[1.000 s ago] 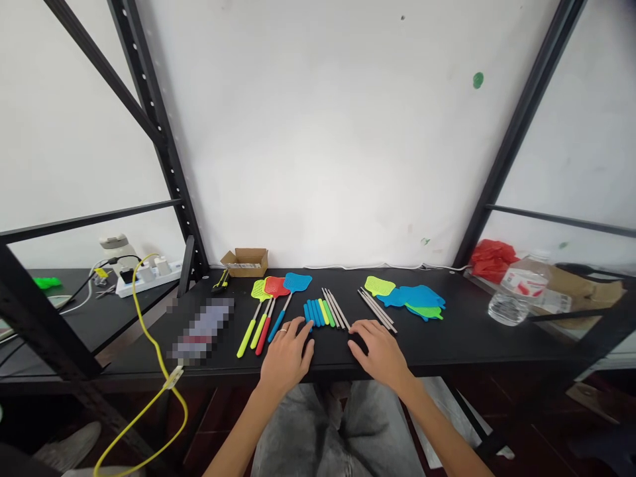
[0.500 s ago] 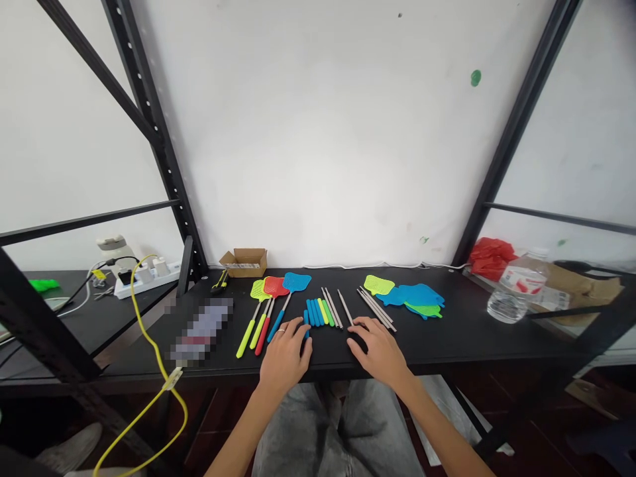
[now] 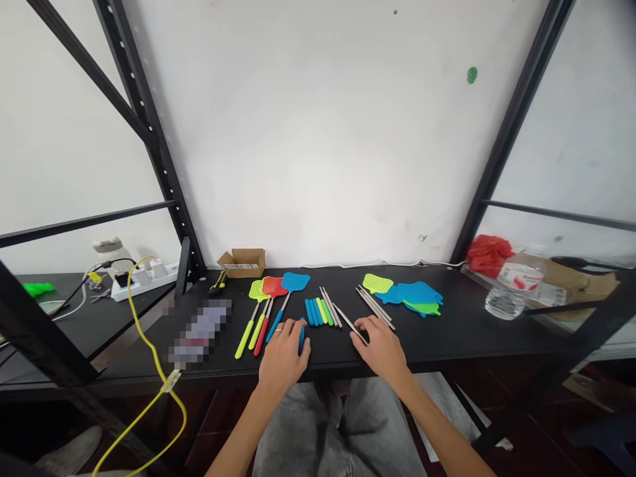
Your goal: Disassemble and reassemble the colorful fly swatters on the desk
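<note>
My left hand point(image 3: 282, 351) wears a ring and rests on the black shelf point(image 3: 447, 338), its fingers closed on a blue handle grip point(image 3: 301, 336) pulled out of the row of blue, yellow and green grips point(image 3: 318, 311). Fingers of my right hand point(image 3: 381, 346) pinch a thin metal rod point(image 3: 346, 320) that slants up to the left. Other metal rods point(image 3: 330, 306) lie beside the grips, and another group of rods point(image 3: 375, 307) lies to the right. Three assembled fly swatters point(image 3: 268, 306), yellow-green, red and blue, lie to the left. Loose swatter heads point(image 3: 407, 296) are piled at the right.
A small open cardboard box point(image 3: 243, 261) stands at the back. A water bottle point(image 3: 511, 289) and a red bag point(image 3: 489, 254) sit on the right. A power strip point(image 3: 139, 274) and a yellow cable point(image 3: 149, 344) are on the left, beside black rack posts point(image 3: 163, 165).
My left hand has drawn one blue grip out of the row toward me. My right hand has taken one metal rod and pulled it away from the others.
</note>
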Demonstrator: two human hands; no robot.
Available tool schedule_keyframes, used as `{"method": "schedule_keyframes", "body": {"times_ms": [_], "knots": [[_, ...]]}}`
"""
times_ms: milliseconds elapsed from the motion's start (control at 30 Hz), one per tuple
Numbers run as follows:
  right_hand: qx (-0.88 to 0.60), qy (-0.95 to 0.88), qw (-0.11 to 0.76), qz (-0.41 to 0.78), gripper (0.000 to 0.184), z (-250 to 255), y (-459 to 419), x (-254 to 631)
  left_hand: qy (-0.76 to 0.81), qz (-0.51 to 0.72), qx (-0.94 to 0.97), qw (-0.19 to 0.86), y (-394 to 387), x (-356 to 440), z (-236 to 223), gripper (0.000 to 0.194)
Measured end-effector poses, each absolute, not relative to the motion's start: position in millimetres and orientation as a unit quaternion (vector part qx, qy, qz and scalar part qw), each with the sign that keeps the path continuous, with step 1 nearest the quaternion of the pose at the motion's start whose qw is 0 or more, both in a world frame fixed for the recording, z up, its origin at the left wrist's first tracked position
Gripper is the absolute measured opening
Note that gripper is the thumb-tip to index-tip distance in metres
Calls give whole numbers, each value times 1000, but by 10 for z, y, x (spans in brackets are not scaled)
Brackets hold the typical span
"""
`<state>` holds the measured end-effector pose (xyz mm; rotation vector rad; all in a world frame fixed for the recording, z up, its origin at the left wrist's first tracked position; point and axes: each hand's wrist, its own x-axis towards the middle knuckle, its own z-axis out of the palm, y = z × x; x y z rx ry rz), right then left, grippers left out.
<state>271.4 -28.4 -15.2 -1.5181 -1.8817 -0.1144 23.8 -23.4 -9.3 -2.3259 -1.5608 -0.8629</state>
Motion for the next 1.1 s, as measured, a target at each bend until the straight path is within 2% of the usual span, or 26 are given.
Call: {"method": "schedule_keyframes", "body": {"times_ms": [133,233,400,500,600,867,1100], "knots": [[-641,-710,292,-10,19,-151,-235,2737,-531,-291,-790,99,-223,228,-112,34],[-654,-699,290,16,22,-126,-210,2772,-534,-294,-785,109,-204,215,-144,44],[-609,-662,405,162,34,-91,-161,2893,-541,-294,-777,131,-193,200,-165,50],[-550,-611,493,285,40,-88,-115,2968,-537,-295,-779,133,-213,202,-135,41],[-503,-554,545,378,43,-71,-85,3005,-532,-292,-785,127,-236,211,-102,33],[-472,-484,590,443,31,34,-138,2981,-520,-296,-793,116,-273,238,-56,26],[-430,-438,587,527,52,66,-154,2921,-499,-290,-809,108,-279,227,-50,24]]}}
